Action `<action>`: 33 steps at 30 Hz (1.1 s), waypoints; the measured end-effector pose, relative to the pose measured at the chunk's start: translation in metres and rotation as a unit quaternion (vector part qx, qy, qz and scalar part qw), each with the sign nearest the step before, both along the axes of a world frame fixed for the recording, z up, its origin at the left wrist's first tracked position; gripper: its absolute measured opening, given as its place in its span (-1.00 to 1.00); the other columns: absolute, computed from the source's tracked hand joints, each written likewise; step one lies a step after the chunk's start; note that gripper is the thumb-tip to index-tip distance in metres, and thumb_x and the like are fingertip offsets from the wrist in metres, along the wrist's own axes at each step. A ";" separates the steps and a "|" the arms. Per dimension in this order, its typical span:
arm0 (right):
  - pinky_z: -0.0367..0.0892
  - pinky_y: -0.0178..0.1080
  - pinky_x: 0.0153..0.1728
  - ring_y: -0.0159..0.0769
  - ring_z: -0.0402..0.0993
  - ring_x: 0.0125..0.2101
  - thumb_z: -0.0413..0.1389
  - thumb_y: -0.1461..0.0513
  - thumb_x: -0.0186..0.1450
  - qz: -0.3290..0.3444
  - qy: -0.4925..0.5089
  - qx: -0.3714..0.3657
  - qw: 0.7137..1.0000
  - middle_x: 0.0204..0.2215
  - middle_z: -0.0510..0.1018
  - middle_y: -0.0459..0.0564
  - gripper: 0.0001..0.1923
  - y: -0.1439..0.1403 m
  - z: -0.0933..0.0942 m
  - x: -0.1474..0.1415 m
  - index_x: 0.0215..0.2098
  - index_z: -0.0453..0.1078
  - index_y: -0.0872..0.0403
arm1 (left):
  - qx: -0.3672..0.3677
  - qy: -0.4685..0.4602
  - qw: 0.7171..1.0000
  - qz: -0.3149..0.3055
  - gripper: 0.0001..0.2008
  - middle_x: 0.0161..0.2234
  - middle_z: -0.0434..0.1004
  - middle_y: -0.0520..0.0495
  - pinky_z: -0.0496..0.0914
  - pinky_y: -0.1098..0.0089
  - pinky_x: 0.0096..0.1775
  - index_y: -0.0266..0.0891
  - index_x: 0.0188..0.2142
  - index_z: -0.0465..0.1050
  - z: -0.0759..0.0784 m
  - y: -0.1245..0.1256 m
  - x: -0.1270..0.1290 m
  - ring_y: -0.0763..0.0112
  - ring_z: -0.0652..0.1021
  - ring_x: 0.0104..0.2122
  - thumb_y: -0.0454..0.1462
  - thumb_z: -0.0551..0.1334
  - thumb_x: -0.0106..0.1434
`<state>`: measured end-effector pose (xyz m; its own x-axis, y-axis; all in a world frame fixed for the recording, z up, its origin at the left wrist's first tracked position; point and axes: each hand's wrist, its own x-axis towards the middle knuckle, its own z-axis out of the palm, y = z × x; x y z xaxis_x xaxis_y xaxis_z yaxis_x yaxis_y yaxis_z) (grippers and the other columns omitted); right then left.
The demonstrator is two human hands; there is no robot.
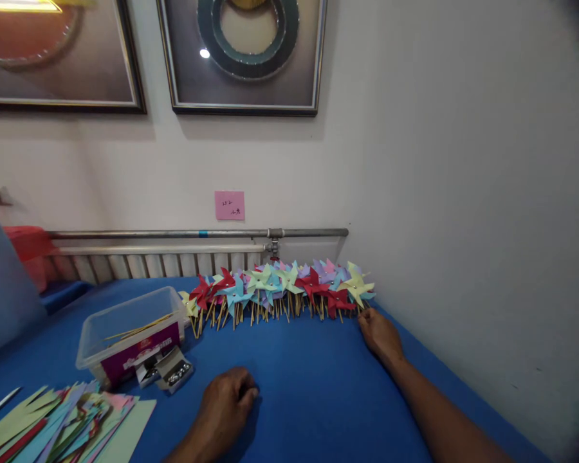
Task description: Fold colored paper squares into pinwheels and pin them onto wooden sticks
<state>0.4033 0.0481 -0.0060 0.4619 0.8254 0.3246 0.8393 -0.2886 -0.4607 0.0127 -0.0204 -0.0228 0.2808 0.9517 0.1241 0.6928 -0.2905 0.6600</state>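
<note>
My right hand [380, 333] reaches to the right end of a long row of paper pinwheels [275, 283] on wooden sticks. Its fingers are pinched around the lower stick of a pale yellow pinwheel [356, 284], which leans against the others. Red, light blue, pale green, purple and pink heads crowd together, with their sticks towards me. Nearer to me, my left hand [226, 405] rests on the blue tablecloth [309, 399] with curled fingers, and nothing shows in it.
A clear plastic box [130, 331] with a few thin sticks stands at the left. Before it lie small open boxes of metal fasteners [176, 372]. Coloured paper strips [67, 424] and a pen-like silver object [0, 406] are at front left. Walls [453, 193] border the table behind and right.
</note>
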 end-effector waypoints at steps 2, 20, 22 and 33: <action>0.12 -0.31 -0.40 -0.23 0.53 -0.34 0.00 0.22 0.39 0.000 -0.007 -0.004 1.000 -0.36 0.63 0.05 -0.79 0.000 -0.001 0.000 -0.25 0.47 0.08 | 0.005 0.007 1.000 -0.007 -0.85 -0.40 0.53 0.01 0.20 0.41 -0.28 -0.23 -0.41 0.46 -0.001 0.000 0.000 0.40 0.48 -0.36 -0.30 0.15 0.25; 0.10 -0.29 -0.43 -0.21 0.54 -0.33 0.01 0.19 0.41 -0.012 -0.005 -0.035 0.999 -0.36 0.64 0.06 -0.76 0.005 -0.001 0.004 -0.20 0.52 0.06 | 0.004 0.043 0.999 -0.015 -0.85 -0.37 0.57 0.00 0.22 0.40 -0.26 -0.20 -0.37 0.49 -0.003 0.000 0.001 0.38 0.51 -0.34 -0.31 0.14 0.26; 0.10 -0.30 -0.43 -0.22 0.54 -0.33 0.00 0.19 0.41 -0.011 -0.004 -0.035 0.999 -0.36 0.64 0.05 -0.75 0.006 -0.001 0.005 -0.21 0.52 0.06 | 0.006 0.045 0.999 -0.016 -0.85 -0.37 0.57 0.00 0.22 0.40 -0.26 -0.20 -0.37 0.49 -0.002 0.000 0.001 0.38 0.51 -0.34 -0.31 0.14 0.26; 0.11 -0.28 -0.43 -0.18 0.58 -0.26 0.07 0.17 0.38 -0.020 -0.012 -0.053 0.998 -0.33 0.66 0.04 -0.81 0.005 0.001 0.002 -0.20 0.51 0.03 | -0.002 0.047 0.999 -0.025 -0.84 -0.36 0.58 0.01 0.22 0.41 -0.26 -0.18 -0.36 0.50 0.001 -0.001 0.000 0.39 0.54 -0.33 -0.31 0.14 0.28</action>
